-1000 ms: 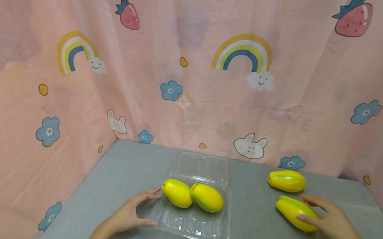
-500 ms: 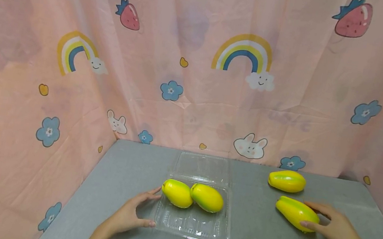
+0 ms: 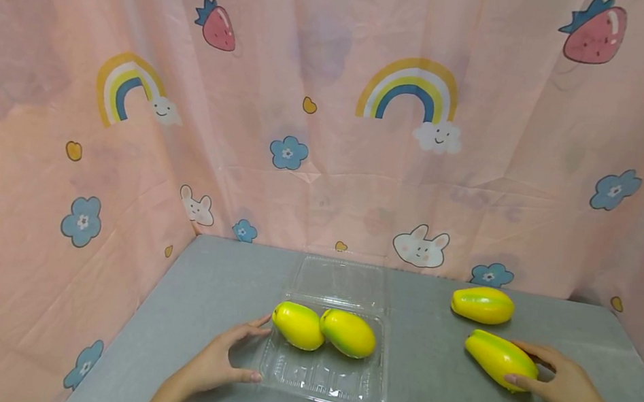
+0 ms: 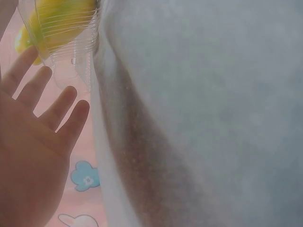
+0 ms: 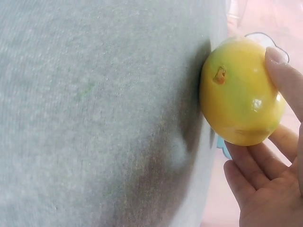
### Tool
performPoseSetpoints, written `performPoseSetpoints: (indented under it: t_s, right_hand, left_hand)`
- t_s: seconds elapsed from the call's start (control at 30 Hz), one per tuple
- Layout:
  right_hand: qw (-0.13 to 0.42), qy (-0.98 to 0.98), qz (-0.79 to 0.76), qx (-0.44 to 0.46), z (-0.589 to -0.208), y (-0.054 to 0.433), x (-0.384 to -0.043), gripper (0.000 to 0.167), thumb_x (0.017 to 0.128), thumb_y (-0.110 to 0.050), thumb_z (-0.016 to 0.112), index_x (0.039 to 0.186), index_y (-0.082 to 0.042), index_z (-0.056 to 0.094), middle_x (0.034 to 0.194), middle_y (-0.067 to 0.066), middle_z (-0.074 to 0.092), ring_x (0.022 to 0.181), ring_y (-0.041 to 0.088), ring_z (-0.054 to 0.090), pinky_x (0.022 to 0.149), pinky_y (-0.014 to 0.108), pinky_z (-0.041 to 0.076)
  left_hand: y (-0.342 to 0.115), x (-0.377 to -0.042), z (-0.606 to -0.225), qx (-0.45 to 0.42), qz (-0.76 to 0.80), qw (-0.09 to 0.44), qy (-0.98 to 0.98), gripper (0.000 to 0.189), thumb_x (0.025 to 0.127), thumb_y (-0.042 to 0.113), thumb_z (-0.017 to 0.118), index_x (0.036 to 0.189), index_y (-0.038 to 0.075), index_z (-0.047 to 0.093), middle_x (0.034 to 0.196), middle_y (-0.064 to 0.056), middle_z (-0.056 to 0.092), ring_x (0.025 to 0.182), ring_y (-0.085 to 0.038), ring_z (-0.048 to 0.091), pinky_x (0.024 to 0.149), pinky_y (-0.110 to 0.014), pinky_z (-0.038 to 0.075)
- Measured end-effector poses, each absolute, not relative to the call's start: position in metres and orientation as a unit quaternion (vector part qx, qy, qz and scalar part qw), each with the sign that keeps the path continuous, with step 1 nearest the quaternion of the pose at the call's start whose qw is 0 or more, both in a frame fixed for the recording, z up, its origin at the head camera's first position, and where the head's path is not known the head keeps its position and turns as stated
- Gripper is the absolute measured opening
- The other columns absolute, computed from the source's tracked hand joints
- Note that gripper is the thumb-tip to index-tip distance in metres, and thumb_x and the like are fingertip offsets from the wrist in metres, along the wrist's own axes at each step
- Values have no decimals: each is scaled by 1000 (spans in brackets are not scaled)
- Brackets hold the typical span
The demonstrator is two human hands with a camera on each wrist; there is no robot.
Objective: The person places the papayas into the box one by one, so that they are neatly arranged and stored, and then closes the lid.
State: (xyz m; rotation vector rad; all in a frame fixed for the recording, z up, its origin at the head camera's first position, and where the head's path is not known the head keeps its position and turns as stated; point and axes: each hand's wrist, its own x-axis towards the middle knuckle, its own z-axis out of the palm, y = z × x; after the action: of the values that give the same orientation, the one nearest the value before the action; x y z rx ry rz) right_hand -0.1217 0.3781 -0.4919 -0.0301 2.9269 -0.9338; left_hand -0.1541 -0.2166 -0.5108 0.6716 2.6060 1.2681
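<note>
In the head view, my left hand [image 3: 213, 359] touches the left edge of a clear plastic clamshell box [image 3: 326, 390], thumb and fingers spread apart. Two yellow-green papayas [image 3: 298, 325] lie side by side in the far half of the box. At the right, my right hand [image 3: 570, 390] holds another papaya [image 3: 497, 359] by its near end, thumb on one side and fingers on the other. This papaya [image 5: 241, 94] appears end-on in the right wrist view, its stem scar showing. The left wrist view has my left palm [image 4: 35, 146] with straight fingers beside the ribbed box wall.
One more papaya [image 3: 482, 305] lies behind the held one on the grey table [image 3: 424, 394]. The box's clear lid [image 3: 340, 280] is folded back flat toward the rear. A pink patterned curtain [image 3: 324, 187] hangs along the table's back and sides.
My right hand has shifted slightly to the right and closed around the papaya's near end. That papaya has nudged a little rightward. My left hand and the box stay put.
</note>
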Motion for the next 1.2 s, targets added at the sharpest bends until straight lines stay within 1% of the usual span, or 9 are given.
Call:
performPoseSetpoints:
  t_s: [0.17,0.37,0.63,0.67,0.83,0.93,1.2]
  right_hand:
    - [37,953,-300,-8,-491,378,-123,81,85,-55,71,142,-2,49,139,31,52,123,54,48,88,66,44]
    - [50,955,-294,-1,-490,378,-124,82,85,-56,70,143,-1,48,141,33,49,123,56,46,87,68,43]
    - [51,959,-279,-1,-487,375,-126,84,84,-58,69,143,-2,49,141,33,49,122,56,46,86,70,42]
    - [50,959,-278,-2,-487,375,-126,84,84,-59,69,143,-2,49,141,33,49,122,56,46,86,70,42]
    - [53,959,-277,-1,-486,371,-128,86,83,-61,68,142,-1,48,141,33,49,123,55,46,86,70,42]
    - [53,960,-275,-2,-485,369,-129,87,83,-61,69,142,-1,49,141,33,49,122,54,47,87,70,42]
    - [35,958,-286,-13,-486,356,-129,86,79,-64,71,140,-6,53,139,27,55,122,50,51,88,67,44]
  left_hand:
    - [-217,-154,-511,226,424,81,873,75,71,42,87,138,30,55,160,11,36,150,-27,33,118,-61,29]
    - [-217,-154,-511,220,425,93,873,76,72,42,87,139,30,54,161,12,34,151,-25,33,119,-60,29]
    - [-216,-154,-511,224,423,93,873,76,73,40,86,140,25,54,161,12,35,150,-25,34,119,-60,30]
    - [-216,-154,-510,220,424,95,873,76,73,40,86,140,25,54,160,14,34,150,-24,33,119,-59,29]
    - [-217,-154,-510,220,427,94,872,77,73,40,86,140,25,54,161,13,34,151,-26,32,118,-63,28]
    - [-217,-154,-511,215,427,98,873,77,72,42,86,140,26,54,161,14,33,151,-25,31,119,-63,27]
    - [-217,-155,-511,219,423,92,874,78,71,43,86,140,26,54,161,14,34,151,-26,32,118,-63,28]
